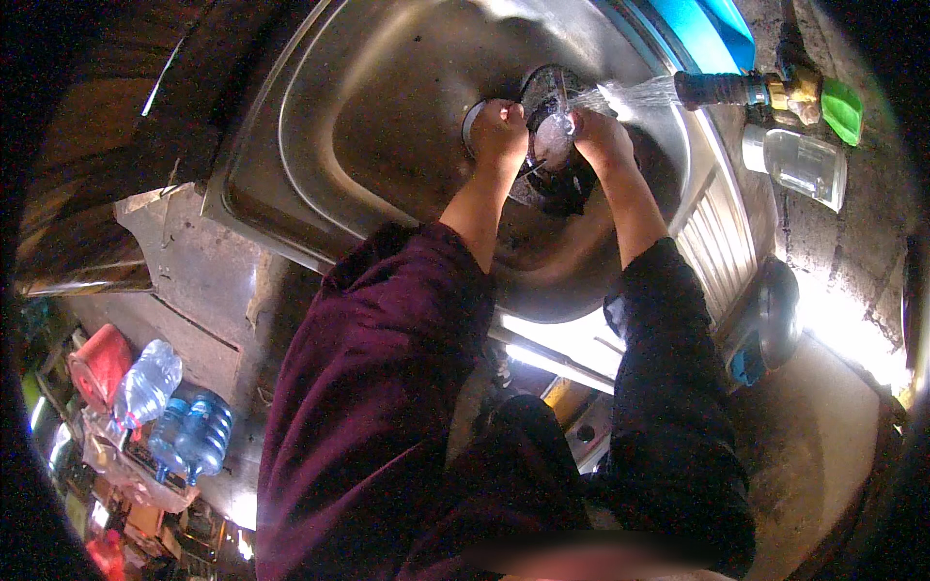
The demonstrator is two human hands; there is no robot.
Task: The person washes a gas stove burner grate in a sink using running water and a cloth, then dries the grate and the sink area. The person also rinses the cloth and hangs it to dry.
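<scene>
A stainless steel sink (392,94) lies before me. My left hand (503,129) is curled, fingers down, over a round vessel (471,125) with a pale shiny rim. Facing it, my right hand (604,139) has its fingers bent against a wet, clear-looking piece (552,139) between the hands. Whether this piece and the vessel are one thing I cannot tell. Water (632,96) sprays onto them from the dark hose end (716,91) of a brass tap (799,94). Beneath and behind the hands sits a dark round object (556,80), partly covered by them.
The tap has a green handle (843,111). Beside it is a clear jar (806,167) with a white lid. A blue plastic container (705,29) stands past the sink's rim; a ribbed drainboard (716,243) adjoins it. Several plastic bottles (207,436) are at far left.
</scene>
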